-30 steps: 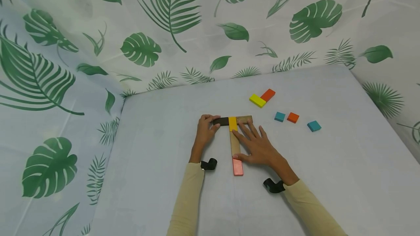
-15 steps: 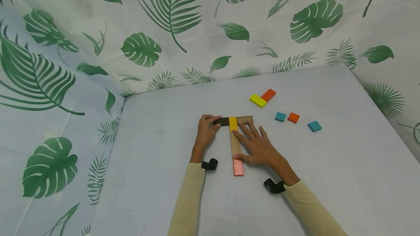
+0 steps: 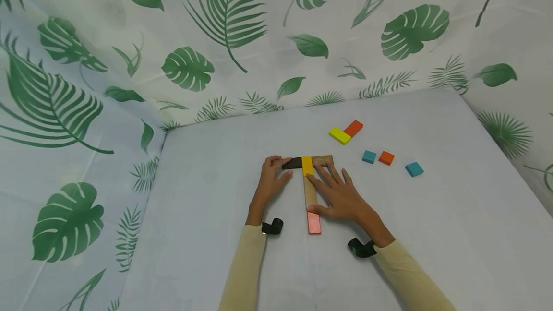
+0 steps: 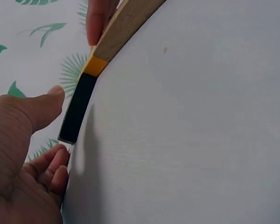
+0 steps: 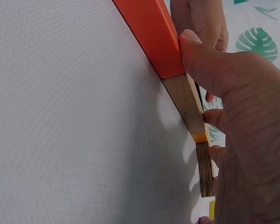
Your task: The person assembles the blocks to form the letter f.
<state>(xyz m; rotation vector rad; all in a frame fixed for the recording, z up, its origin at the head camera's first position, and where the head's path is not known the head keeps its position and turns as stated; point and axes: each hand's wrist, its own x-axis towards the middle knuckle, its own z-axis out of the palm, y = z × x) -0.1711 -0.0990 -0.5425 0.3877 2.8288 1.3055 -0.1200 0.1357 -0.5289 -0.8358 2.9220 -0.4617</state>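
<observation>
Flat wooden blocks form a T on the table. Its bar has a black block at left, an orange-yellow block in the middle and a brown block at right. Down the stem run a tan block and a pink block. My left hand has its fingertips at the black block's outer end; in the left wrist view the thumb stands apart from it. My right hand lies spread over the stem and brown block, thumb where the tan and pink blocks meet.
Farther back lie a yellow block and a red-orange block, touching in an angle. To the right are a small teal block, an orange one and another teal one. Leaf-patterned cloth rises behind the table.
My left thumb has come off the black block, and the left wrist has shifted slightly down and left. The right hand stays on the blocks; the whole view has tilted slightly.
</observation>
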